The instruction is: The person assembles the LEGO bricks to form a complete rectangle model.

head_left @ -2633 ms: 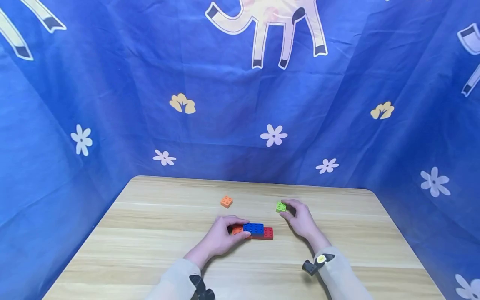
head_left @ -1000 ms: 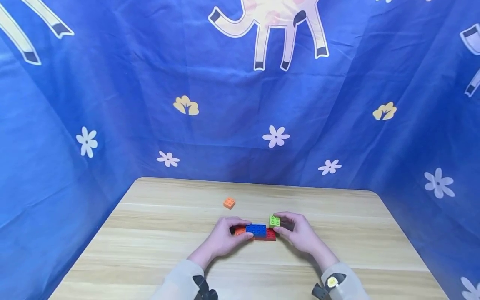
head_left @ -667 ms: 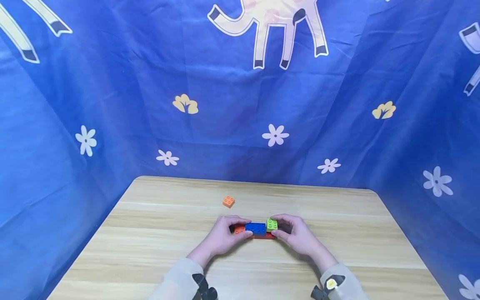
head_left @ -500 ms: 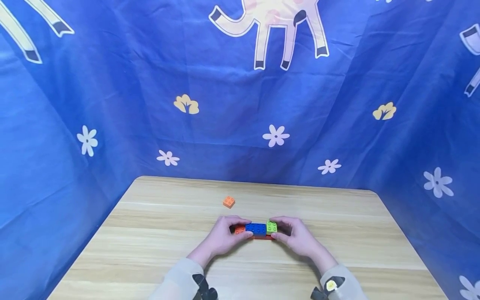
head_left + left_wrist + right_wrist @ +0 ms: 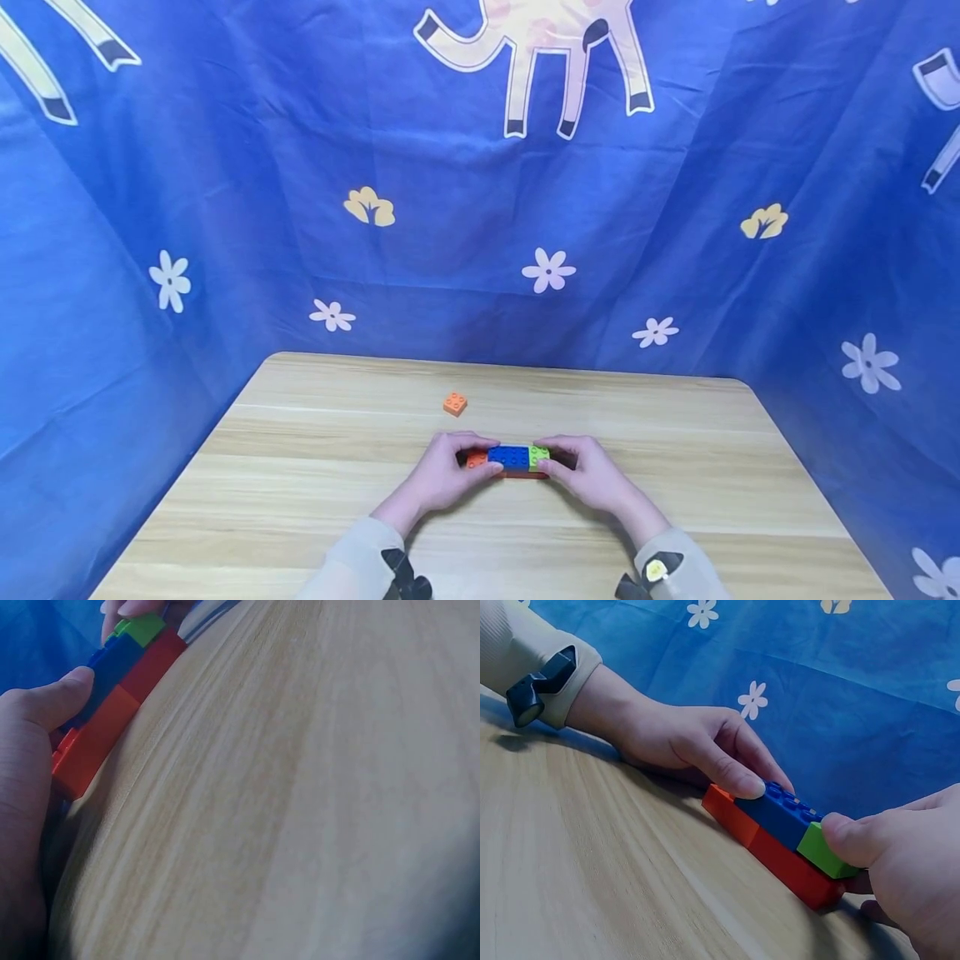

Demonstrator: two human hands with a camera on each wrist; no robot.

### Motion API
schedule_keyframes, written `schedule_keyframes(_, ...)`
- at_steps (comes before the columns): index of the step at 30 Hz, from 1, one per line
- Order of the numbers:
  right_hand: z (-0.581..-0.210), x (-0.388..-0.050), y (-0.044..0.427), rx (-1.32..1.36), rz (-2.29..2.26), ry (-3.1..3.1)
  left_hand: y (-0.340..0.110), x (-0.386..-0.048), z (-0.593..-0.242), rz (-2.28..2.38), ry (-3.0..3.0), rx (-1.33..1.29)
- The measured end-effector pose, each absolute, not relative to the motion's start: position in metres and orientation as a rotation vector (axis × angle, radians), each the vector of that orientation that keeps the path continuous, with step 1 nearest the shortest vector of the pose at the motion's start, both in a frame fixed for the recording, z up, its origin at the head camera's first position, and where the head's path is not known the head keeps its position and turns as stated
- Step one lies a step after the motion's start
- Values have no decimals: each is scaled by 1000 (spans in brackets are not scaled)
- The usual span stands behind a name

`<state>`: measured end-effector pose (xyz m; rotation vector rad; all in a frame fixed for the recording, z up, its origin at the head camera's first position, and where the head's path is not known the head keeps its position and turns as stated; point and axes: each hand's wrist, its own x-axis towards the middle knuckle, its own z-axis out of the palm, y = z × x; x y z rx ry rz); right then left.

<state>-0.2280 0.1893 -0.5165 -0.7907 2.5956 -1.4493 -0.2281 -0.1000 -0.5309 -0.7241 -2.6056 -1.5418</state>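
Note:
A blue toy brick [image 5: 778, 817] bridges an orange-red brick [image 5: 730, 815] and a red brick [image 5: 795, 868], which lie end to end on the table. Beside the blue brick, a light green brick [image 5: 821, 851] sits on top of the red one. My left hand [image 5: 442, 472] grips the blue brick between thumb and fingers. The green brick is pinched by my right hand [image 5: 590, 471], its thumb over the near side. In the left wrist view the right fingertips show at the green brick [image 5: 145, 628]; part of the left hand lies outside that view.
A small orange brick [image 5: 455, 404] lies apart on the wooden table [image 5: 315, 433], behind the joined bricks. A blue printed curtain [image 5: 450, 250] hangs behind the table and along both sides.
My right hand has carried the green brick left and toward me, then lowered it onto the red brick against the blue one. The left hand has kept its hold.

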Motion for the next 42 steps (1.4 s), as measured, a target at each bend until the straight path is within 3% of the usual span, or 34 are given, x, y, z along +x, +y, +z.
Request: schedule_keyframes(42,-523,-223,178,-793,-1374,2848,-100,-227,-529,-1542,-2594,-709)
